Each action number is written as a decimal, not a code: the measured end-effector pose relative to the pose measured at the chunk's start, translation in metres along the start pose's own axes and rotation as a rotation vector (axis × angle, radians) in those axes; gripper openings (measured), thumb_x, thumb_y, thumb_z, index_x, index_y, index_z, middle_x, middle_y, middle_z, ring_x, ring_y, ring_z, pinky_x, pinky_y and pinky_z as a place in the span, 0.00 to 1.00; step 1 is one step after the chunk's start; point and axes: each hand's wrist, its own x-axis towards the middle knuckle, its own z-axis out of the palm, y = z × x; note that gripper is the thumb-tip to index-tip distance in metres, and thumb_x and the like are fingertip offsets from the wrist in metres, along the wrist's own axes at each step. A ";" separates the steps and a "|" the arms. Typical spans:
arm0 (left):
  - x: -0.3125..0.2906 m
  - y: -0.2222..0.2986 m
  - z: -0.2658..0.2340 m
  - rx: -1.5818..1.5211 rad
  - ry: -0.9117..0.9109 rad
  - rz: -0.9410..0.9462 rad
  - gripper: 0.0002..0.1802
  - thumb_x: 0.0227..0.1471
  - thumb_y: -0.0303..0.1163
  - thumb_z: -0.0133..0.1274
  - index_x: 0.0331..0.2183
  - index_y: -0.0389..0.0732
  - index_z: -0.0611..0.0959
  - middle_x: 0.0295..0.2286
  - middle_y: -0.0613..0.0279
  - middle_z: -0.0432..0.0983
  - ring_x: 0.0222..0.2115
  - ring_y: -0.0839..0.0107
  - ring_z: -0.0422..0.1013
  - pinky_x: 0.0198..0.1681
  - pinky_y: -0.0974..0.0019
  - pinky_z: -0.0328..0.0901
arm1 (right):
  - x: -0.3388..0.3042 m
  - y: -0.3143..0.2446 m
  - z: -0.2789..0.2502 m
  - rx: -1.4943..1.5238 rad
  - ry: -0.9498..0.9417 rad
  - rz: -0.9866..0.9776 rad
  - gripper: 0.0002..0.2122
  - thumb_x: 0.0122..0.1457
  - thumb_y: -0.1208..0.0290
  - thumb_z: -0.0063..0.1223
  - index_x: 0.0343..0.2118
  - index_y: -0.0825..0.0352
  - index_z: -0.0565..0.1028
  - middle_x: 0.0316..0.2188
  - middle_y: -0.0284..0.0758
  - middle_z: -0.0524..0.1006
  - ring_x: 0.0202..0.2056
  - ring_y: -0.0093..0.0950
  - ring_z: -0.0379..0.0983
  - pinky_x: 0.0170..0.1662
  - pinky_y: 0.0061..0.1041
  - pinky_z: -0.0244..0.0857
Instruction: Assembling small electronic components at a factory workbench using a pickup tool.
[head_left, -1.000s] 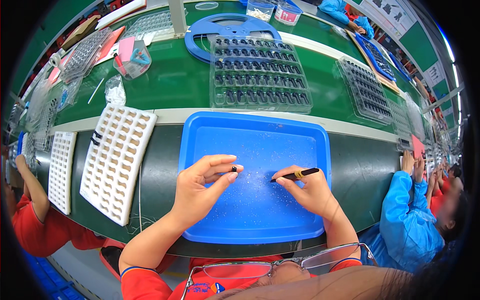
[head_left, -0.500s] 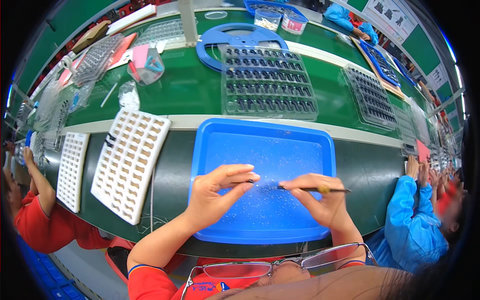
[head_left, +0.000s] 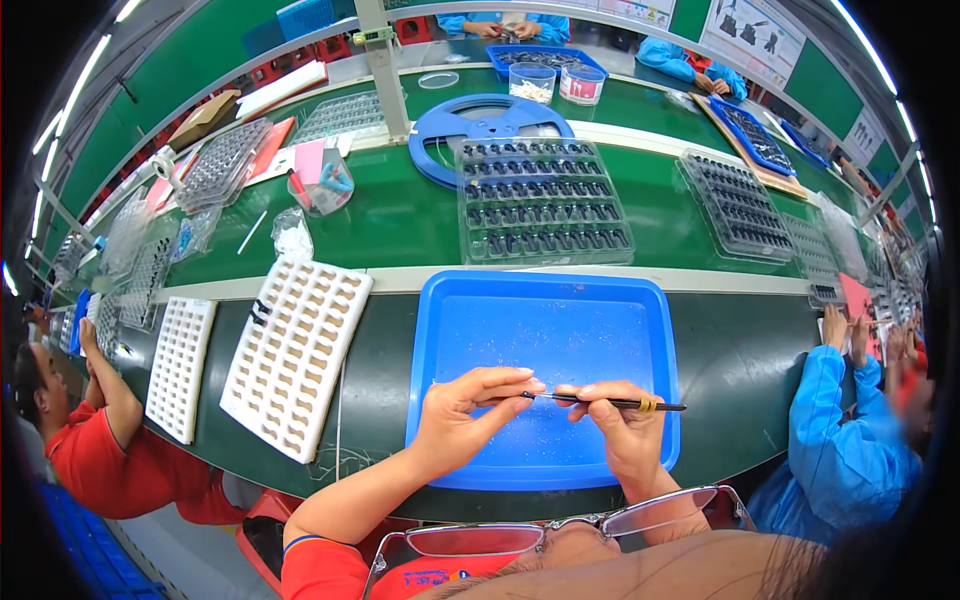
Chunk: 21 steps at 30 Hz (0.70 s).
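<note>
Apparently working part (head_left: 527, 394) pinched in left hand (head_left: 470, 410) with tool (head_left: 628, 404) gripped in right hand (head_left: 625, 420), over tray (head_left: 540, 320) toward near edge, next move likely needing steady tip control.

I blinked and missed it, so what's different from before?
The left hand and right hand moved closer together, so the tip of the right one's pen-like tool now reaches, or almost reaches, the left one's small black piece. Nothing was let go. Both are still over the blue tray.
</note>
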 end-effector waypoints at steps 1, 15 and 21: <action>-0.001 0.000 0.000 0.005 0.000 0.005 0.17 0.49 0.14 0.54 0.44 0.30 0.75 0.40 0.48 0.77 0.43 0.65 0.74 0.48 0.67 0.70 | 0.000 0.001 0.001 0.003 -0.003 -0.006 0.08 0.58 0.74 0.55 0.39 0.72 0.77 0.39 0.45 0.78 0.36 0.30 0.77 0.39 0.27 0.73; -0.001 0.000 0.002 0.028 0.023 0.036 0.16 0.48 0.14 0.55 0.42 0.31 0.76 0.39 0.49 0.78 0.43 0.65 0.75 0.48 0.65 0.70 | 0.000 -0.001 0.005 0.016 -0.013 0.025 0.08 0.58 0.75 0.55 0.39 0.71 0.77 0.39 0.43 0.78 0.40 0.29 0.76 0.39 0.25 0.73; -0.002 -0.003 0.002 -0.023 0.047 0.068 0.15 0.49 0.18 0.56 0.42 0.32 0.78 0.38 0.53 0.79 0.41 0.68 0.76 0.47 0.68 0.70 | -0.001 -0.002 0.003 -0.009 -0.026 0.028 0.08 0.58 0.75 0.54 0.39 0.72 0.77 0.40 0.44 0.78 0.40 0.29 0.76 0.39 0.26 0.73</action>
